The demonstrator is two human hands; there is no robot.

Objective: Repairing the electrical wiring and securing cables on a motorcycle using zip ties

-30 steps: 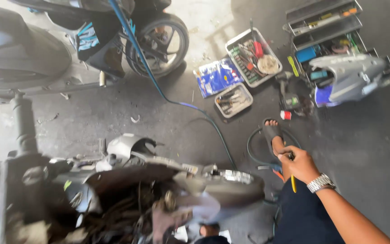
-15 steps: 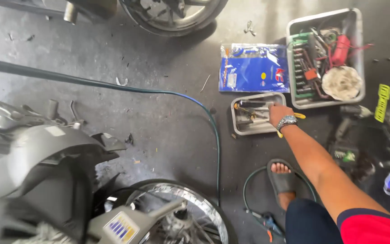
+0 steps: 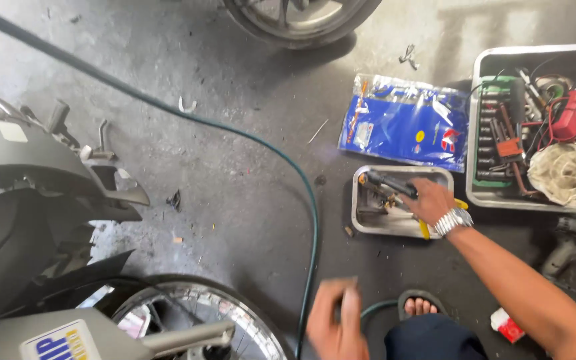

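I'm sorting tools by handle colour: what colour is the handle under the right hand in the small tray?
Yellow, seen in the head view: the handle sticks out beneath the right hand over the small tray.

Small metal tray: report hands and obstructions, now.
Right hand inside small metal tray, on a black-handled tool; grip unclear. Left hand blurred, low, apparently empty. Green hose runs left of tray, not blocking.
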